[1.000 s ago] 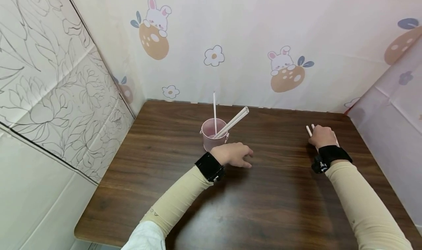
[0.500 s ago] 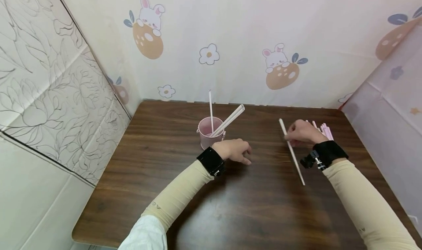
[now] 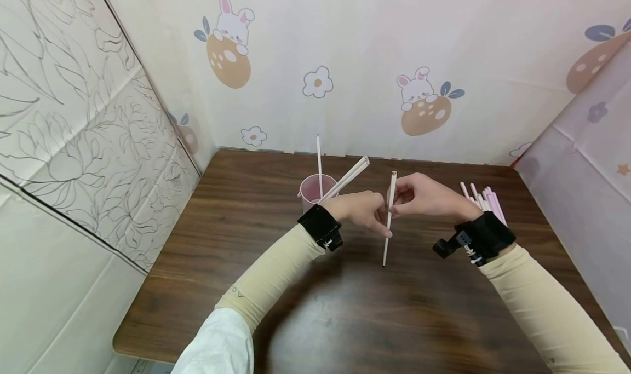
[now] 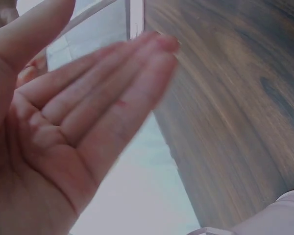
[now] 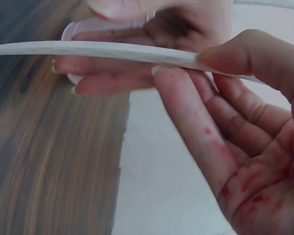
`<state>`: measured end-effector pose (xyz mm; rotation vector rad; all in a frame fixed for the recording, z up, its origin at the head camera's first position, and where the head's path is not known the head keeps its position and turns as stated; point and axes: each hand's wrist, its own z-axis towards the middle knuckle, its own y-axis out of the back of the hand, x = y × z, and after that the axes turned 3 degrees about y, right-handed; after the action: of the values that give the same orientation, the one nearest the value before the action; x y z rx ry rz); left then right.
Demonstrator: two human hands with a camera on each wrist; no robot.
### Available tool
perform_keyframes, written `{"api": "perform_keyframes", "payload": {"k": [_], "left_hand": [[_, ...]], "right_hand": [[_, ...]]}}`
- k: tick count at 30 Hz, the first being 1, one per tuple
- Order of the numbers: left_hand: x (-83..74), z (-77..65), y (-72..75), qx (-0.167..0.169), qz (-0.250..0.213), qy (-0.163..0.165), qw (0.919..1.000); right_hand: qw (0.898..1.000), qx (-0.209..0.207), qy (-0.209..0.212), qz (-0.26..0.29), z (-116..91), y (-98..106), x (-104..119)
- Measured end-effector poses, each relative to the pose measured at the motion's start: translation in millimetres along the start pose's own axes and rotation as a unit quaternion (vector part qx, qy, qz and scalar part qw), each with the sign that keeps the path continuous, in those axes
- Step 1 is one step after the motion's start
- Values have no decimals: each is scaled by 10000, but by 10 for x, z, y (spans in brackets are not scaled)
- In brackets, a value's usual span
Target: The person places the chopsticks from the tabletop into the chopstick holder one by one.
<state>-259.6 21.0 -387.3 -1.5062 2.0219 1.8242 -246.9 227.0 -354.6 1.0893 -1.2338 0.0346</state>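
one slim white stick point(image 3: 388, 222) is in the right hand point(image 3: 421, 196) in the head view, pinched between thumb and fingertips, its long axis running from the wall side toward the person with a slight slant. the left hand point(image 3: 363, 212) is just beside it, thumb and fingers reaching up to the stick; whether they touch it, i cannot tell. the left hand sits between the stick and the pink bucket point(image 3: 304, 190), so the bucket lies to the left of the stick and nearer the left hand. more white sticks point(image 3: 351, 178) lean in the bucket. a group of white and pink sticks point(image 3: 488, 201) lies near the right wrist.

the left wrist view shows the left palm with fingers straight and side by side, thumb apart, gripping nothing.

from the right wrist, the stick crosses almost level in front of the left hand's extended fingers, with the right thumb and index finger pinching it. it looks plain, smooth and pale; the curve may come from the lens.
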Motion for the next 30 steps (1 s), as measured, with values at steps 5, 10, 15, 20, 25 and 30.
{"api": "perform_keyframes", "payload": {"k": [5,10,15,20,25,30], "left_hand": [[8,-30,29,178,-881,-117,9959],[21,-124,107,332,-793,-176,9961],[-18,-390,444,375,-580,173,9975],[-108,-826,962,127,-743,737,9944],[-45,-1166,1305,-748,-476,934,9917],[199,-1165,1314,-1418,274,1184,9824]], "right_hand": [[9996,-124,239,-74,11,-39,74],[9998,-13,194,67,18,-29,52],[9999,115,82,-75,-3,23,-96],[9997,113,17,-229,-44,60,-284],[9993,105,-132,-335,-77,86,-371],[9994,89,-252,-237,-96,85,-427]]}}
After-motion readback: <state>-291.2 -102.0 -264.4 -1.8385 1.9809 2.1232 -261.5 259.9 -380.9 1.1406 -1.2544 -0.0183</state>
